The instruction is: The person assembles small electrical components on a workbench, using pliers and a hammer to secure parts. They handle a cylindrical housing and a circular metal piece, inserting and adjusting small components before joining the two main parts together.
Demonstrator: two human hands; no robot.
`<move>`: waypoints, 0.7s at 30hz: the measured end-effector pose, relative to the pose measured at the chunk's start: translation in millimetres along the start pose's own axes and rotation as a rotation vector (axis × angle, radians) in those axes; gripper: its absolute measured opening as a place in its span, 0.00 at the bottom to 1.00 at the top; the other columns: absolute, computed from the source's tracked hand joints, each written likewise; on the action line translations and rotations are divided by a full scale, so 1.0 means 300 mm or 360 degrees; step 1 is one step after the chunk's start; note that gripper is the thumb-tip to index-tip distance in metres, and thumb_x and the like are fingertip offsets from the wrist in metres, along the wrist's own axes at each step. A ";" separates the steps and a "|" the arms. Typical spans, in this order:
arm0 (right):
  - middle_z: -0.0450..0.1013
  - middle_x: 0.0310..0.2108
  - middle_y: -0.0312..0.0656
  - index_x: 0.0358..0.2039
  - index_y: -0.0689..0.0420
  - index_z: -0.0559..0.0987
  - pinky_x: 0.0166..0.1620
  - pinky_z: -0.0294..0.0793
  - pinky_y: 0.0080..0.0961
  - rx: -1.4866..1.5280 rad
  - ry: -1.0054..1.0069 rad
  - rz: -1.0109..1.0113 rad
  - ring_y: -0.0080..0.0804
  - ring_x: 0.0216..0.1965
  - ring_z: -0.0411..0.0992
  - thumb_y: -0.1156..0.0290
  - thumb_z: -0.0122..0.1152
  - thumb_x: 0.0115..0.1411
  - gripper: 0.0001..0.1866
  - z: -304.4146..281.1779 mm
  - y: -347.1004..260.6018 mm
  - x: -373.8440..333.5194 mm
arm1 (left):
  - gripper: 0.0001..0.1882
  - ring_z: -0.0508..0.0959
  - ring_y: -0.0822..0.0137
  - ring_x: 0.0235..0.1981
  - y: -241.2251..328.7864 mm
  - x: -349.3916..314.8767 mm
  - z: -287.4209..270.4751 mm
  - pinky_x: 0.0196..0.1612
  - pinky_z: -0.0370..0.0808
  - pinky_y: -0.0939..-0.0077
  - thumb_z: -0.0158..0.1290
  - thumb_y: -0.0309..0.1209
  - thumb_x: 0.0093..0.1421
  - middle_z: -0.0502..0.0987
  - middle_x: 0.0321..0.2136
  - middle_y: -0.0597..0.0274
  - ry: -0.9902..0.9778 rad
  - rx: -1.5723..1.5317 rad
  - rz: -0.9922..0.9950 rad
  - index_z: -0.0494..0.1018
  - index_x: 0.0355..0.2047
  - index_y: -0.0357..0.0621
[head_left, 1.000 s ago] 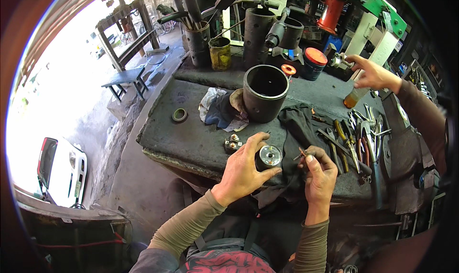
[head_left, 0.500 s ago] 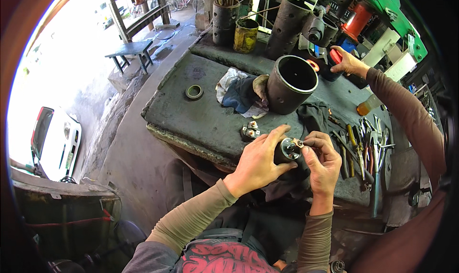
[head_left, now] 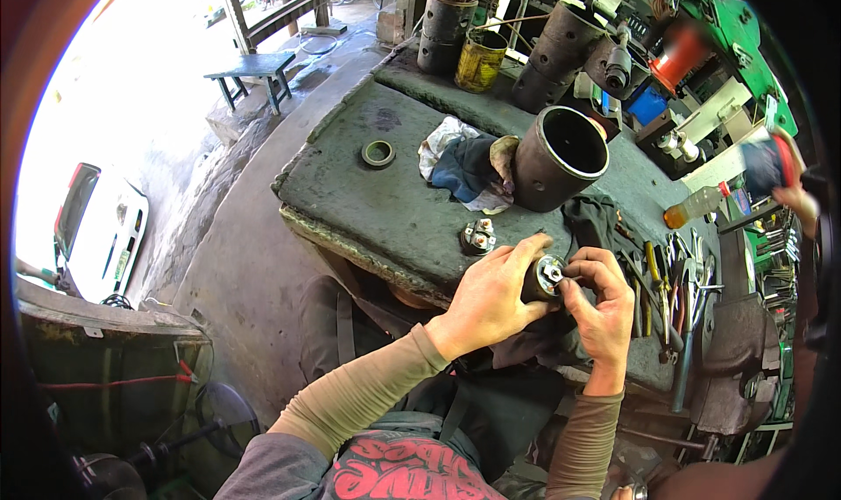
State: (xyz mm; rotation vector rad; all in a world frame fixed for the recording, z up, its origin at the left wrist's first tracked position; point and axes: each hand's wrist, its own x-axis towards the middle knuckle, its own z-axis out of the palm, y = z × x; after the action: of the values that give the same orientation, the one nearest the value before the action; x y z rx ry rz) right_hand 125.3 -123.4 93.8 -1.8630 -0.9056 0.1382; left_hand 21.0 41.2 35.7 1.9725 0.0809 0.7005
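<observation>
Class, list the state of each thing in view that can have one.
Dark cylindrical part with silvery end: held in left hand
Right hand: curled at that end
Large black metal cylinder: open-topped
Blue cloth: crumpled
Clear bottle: partly filled with amber liquid
Round yellow can: open

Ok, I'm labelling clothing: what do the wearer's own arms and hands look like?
The left hand and right hand are bare, without gloves. Snug, wrinkled olive-brown sleeves end near the wrists; a grey shirt sleeve shows above the left one.
</observation>
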 end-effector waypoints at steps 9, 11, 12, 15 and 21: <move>0.80 0.46 0.43 0.42 0.65 0.87 0.50 0.78 0.31 -0.0349 -0.0237 -0.0100 0.37 0.47 0.80 0.79 0.75 0.55 0.13 -0.042 -0.074 0.046 | 0.46 0.83 0.47 0.56 -0.001 -0.004 0.000 0.59 0.80 0.55 0.76 0.31 0.49 0.84 0.52 0.49 -0.0002 -0.0011 -0.0023 0.69 0.68 0.40; 0.81 0.46 0.44 0.41 0.65 0.87 0.51 0.78 0.31 -0.0374 -0.0272 -0.0109 0.38 0.47 0.80 0.79 0.75 0.55 0.13 -0.050 -0.082 0.052 | 0.46 0.83 0.47 0.56 -0.003 -0.004 0.001 0.59 0.80 0.55 0.76 0.31 0.49 0.85 0.52 0.50 0.0017 0.0000 0.0009 0.69 0.68 0.40; 0.81 0.46 0.44 0.41 0.65 0.87 0.51 0.78 0.30 -0.0358 -0.0263 -0.0135 0.38 0.47 0.80 0.80 0.75 0.55 0.13 -0.049 -0.079 0.053 | 0.46 0.83 0.47 0.56 -0.001 -0.004 0.000 0.59 0.80 0.55 0.76 0.31 0.49 0.84 0.52 0.50 0.0011 -0.0002 0.0004 0.69 0.68 0.40; 0.81 0.46 0.44 0.41 0.66 0.87 0.51 0.78 0.30 -0.0302 -0.0239 -0.0181 0.37 0.47 0.80 0.81 0.74 0.55 0.12 -0.038 -0.056 0.056 | 0.46 0.83 0.47 0.57 0.004 -0.003 -0.003 0.59 0.80 0.55 0.76 0.31 0.50 0.84 0.53 0.49 0.0000 0.0001 -0.0009 0.69 0.68 0.40; 0.80 0.46 0.41 0.40 0.65 0.87 0.52 0.78 0.29 -0.0197 -0.0182 -0.0152 0.32 0.46 0.79 0.81 0.74 0.55 0.11 -0.049 -0.047 0.049 | 0.47 0.83 0.47 0.58 0.006 -0.002 -0.004 0.61 0.79 0.55 0.78 0.36 0.51 0.83 0.55 0.48 -0.0031 -0.0007 -0.0031 0.68 0.69 0.38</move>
State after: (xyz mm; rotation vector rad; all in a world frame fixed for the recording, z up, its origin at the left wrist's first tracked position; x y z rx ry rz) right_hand 135.2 -122.1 116.8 -1.9372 -1.1020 0.1337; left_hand 19.4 41.1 37.2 1.9715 0.0870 0.6682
